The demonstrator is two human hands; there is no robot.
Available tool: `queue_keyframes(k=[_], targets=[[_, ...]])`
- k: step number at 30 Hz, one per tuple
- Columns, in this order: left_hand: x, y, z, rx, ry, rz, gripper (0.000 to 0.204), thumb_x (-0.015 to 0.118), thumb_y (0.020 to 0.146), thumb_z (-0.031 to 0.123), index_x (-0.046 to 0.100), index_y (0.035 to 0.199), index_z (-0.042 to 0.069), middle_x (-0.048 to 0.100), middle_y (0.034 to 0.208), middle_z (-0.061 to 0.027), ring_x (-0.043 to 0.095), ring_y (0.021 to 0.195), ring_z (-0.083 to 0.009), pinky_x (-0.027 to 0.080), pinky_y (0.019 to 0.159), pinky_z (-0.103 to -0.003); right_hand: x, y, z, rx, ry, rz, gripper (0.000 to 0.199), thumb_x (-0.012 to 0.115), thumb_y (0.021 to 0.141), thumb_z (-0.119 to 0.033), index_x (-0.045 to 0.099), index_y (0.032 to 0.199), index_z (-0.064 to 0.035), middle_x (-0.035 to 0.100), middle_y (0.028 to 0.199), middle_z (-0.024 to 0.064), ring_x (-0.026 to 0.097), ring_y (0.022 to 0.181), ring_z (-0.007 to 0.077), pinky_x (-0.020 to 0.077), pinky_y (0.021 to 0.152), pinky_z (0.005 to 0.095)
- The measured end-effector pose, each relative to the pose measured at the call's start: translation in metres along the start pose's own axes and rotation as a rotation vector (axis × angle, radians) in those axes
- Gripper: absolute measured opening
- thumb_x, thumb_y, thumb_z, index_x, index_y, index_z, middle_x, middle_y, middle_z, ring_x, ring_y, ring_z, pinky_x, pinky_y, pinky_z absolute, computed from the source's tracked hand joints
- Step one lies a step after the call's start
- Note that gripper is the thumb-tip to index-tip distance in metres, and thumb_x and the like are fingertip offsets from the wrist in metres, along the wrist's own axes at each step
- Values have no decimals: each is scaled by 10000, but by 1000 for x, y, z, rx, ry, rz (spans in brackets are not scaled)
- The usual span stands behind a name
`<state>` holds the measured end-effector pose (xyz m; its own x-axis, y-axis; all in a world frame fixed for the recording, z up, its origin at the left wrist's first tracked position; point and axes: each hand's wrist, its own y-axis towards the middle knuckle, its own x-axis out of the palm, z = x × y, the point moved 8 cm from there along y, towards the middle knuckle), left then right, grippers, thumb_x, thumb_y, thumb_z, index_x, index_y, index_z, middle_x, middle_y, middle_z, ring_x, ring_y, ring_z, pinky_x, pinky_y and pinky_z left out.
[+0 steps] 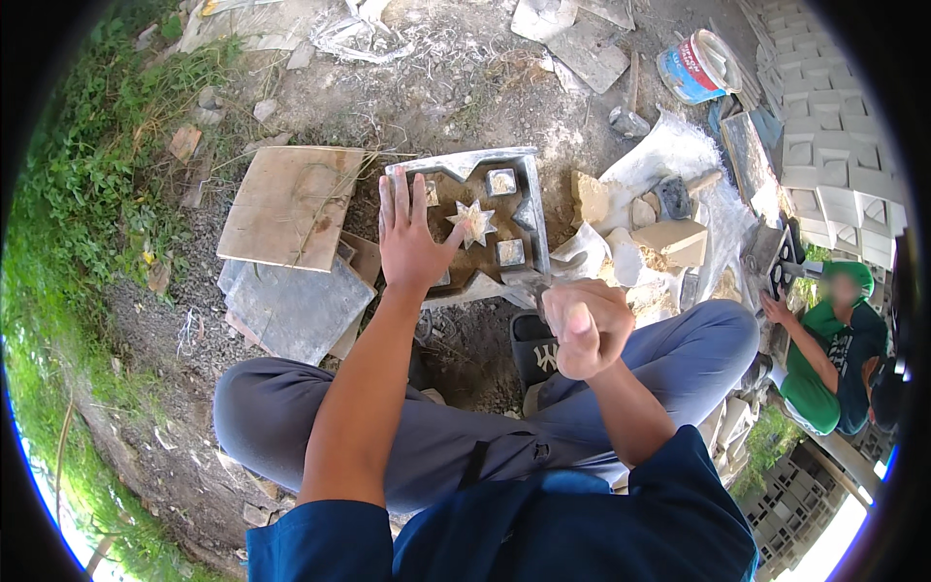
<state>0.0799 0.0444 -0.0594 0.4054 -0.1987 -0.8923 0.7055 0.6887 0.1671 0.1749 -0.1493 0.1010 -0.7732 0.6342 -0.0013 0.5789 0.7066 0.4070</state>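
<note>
A square grey mould [531, 199] lies on the ground before me, with angular inner edges. Inside it are an eight-pointed star [473, 224] in the middle and several small square blocks [509, 253] around it, over a brown, earthy-looking bottom. Flat on the mould's left side rests my left hand [415, 238], fingers spread, its thumb beside the star. My right hand [588, 327] is closed in a fist near the mould's lower right corner, thumb uppermost. A greyish piece shows at its left side, blurred, so its kind is unclear.
Left of the mould are a brown board [291, 209] and grey slabs [291, 308]. To the right, a white sheet [669, 160] bears stones and broken blocks [672, 242]. A paint bucket [700, 68] stands at the back right. Another person [824, 339] in green works farther right, near stacked blocks [834, 145].
</note>
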Motion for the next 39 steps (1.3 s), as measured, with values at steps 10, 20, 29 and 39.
queue_keyframes(k=[10,20,29,39], targets=[[-1,3,3,24,-2,15,964,789,872,533,400,1595,28,251,1711,-207,199,1589,-428,305,1256,-499,5,11,12,15,-103,-88,418,557,997,-104,436,609,-5,390,523,46,362,414,190,266,428,354],[1,4,-1,22,-4,7,974,765,882,561,386,1602,25,230,1718,-206,179,1597,-418,279,1267,-501,2,12,6,-56,-44,-52,426,563,1004,-94,429,609,-6,407,528,63,375,410,207,283,435,363],[0,0,1,-5,0,-3,962,795,871,515,398,1595,20,247,1713,-204,197,1588,-430,299,1259,-498,0,5,3,-11,9,5,447,580,1014,-119,448,602,-8,404,509,35,380,398,190,272,419,350],[-3,-1,2,31,-17,22,963,796,868,522,409,1583,5,261,1704,-221,211,1583,-439,302,1255,-504,10,7,-1,-44,-43,-75,491,574,1052,-185,439,608,-25,407,516,39,371,411,178,270,422,339]])
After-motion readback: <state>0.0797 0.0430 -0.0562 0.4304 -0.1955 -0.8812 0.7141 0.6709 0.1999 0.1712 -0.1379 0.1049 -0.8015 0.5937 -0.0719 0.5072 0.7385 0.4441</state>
